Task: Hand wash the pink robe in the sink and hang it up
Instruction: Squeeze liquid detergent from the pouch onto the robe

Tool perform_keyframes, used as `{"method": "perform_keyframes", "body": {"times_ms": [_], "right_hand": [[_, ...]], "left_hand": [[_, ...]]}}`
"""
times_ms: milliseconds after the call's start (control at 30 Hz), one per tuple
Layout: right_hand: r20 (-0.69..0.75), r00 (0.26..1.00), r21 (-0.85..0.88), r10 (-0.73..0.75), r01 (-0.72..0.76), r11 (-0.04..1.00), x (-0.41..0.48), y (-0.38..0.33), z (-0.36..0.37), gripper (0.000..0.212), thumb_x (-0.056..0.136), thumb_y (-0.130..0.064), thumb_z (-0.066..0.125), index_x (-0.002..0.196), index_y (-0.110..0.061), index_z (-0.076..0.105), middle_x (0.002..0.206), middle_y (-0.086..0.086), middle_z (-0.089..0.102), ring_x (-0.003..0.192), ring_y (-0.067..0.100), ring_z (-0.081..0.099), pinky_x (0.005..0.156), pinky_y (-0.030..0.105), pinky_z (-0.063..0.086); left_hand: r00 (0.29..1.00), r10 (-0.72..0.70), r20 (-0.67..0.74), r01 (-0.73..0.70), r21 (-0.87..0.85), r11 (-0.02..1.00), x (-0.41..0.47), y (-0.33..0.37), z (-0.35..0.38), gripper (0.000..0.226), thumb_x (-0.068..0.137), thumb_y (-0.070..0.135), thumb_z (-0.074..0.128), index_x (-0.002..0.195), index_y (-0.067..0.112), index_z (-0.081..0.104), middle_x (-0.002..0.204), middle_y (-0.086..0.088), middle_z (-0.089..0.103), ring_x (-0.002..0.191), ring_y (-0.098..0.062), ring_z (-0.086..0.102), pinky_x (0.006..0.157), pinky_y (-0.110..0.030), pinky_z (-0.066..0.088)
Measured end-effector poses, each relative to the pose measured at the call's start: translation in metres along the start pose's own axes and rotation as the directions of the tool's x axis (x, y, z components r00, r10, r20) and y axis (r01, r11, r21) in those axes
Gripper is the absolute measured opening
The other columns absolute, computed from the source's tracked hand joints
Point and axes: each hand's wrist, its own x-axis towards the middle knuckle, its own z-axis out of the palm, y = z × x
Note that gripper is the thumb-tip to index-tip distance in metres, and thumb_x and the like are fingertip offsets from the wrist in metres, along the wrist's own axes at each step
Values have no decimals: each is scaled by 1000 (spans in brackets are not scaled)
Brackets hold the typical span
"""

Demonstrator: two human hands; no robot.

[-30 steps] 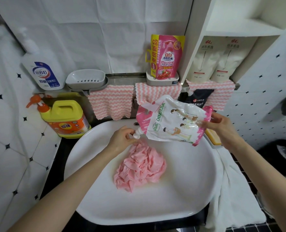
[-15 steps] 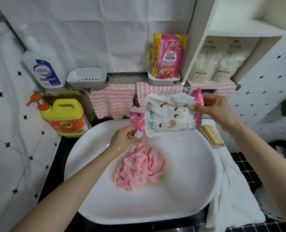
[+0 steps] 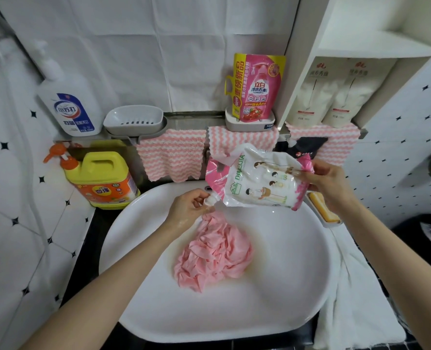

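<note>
The left hand [image 3: 190, 208] pinched the spout [image 3: 210, 201] of the detergent pouch [image 3: 259, 184], and the right hand [image 3: 329, 181] gripped its far end. A gentle tilt over the pink robe [image 3: 214, 253] (bunched beneath the left hand) seemed wisest.

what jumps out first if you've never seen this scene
The crumpled pink robe lies in the middle of the white sink. Just above it, a white-and-pink detergent pouch is tilted spout-down, the left hand pinching its spout and the right hand gripping its far end.
</note>
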Motion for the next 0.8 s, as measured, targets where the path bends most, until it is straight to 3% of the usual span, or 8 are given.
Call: {"method": "perform_keyframes", "body": {"times_ms": [133, 233, 333, 467, 567, 700, 800], "right_hand": [[-37, 995, 119, 96, -91, 989, -3, 20, -4, 18, 72, -8, 76, 89, -10, 71, 84, 0, 73, 75, 19, 68, 70, 33, 58], [-51, 990, 154, 128, -119, 981, -5, 33, -8, 62, 36, -43, 92, 87, -13, 75, 97, 11, 69, 78, 22, 67, 68, 31, 57], [-50, 987, 209, 151, -137, 968, -4, 41, -11, 87, 16, -52, 93, 91, -12, 72, 87, 6, 73, 75, 20, 69, 66, 28, 58], [-35, 989, 252, 140, -127, 959, -6, 44, -11, 86, 14, -51, 93, 91, -16, 74, 87, 3, 75, 75, 18, 70, 66, 26, 57], [-47, 990, 258, 134, -118, 959, -5, 45, -14, 82, 18, -48, 94, 91, -16, 74, 90, 6, 75, 78, 21, 71, 69, 30, 59], [-46, 983, 294, 177, -156, 943, -8, 51, -18, 63, 38, -31, 91, 95, -11, 72, 92, 6, 74, 87, 27, 67, 68, 31, 59], [-28, 977, 331, 210, -190, 924, -14, 61, -17, 73, 28, -38, 95, 92, -10, 74, 95, 7, 74, 83, 20, 69, 69, 30, 58]], "left_hand": [[1000, 24, 12, -24, 12, 1000, 3, 2, 0, 24, 74, 10, 77, 95, 10, 66, 83, 0, 60, 63, 5, 47, 67, -7, 39], [999, 38, 8, -38, 24, 999, 5, 1, 0, 22, 75, 8, 76, 94, 12, 66, 82, 2, 59, 64, 5, 47, 68, -6, 38], [998, 57, 28, -57, -3, 998, 5, 3, 2, 23, 75, 6, 75, 97, 8, 66, 82, 5, 60, 66, 6, 48, 69, -7, 38], [997, 48, 57, -48, -17, 999, 5, 4, 2, 23, 77, 7, 74, 99, 7, 67, 83, 3, 60, 66, 6, 49, 69, -6, 38], [997, 23, 80, -21, -20, 1000, 6, 3, 2, 14, 79, 10, 73, 88, 18, 65, 75, 12, 59, 64, 6, 48, 66, -6, 37], [995, 11, 97, -6, -51, 999, 5, -1, 1, 16, 80, 12, 72, 87, 24, 64, 77, 16, 64, 70, 4, 51, 66, -6, 37], [998, 27, 61, -26, -30, 999, 5, 1, -1, 21, 81, 10, 72, 97, 22, 65, 78, 21, 66, 72, 5, 54, 67, -6, 37]]}}
